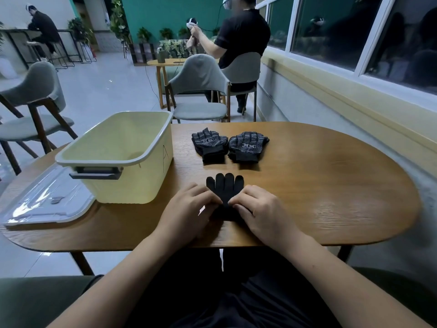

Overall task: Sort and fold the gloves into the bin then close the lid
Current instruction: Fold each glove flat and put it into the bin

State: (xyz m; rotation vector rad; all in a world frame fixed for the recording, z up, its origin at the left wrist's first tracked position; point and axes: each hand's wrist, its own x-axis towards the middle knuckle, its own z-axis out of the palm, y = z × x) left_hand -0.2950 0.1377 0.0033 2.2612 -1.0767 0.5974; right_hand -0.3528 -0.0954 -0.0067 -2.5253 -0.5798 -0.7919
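Observation:
A plain black glove lies flat near the table's front edge, fingers pointing away from me. My left hand and my right hand rest on its cuff end, fingertips pinching the fabric from both sides; the cuff is hidden under them. Farther back lie two dotted black gloves side by side, one on the left and one on the right. The pale yellow bin stands open at the left, nothing visible inside it. Its clear lid lies flat to the left of the bin.
The wooden table has a rounded right end. Grey chairs stand behind the table and at the left. A person sits at another table farther back. A wall with windows runs along the right.

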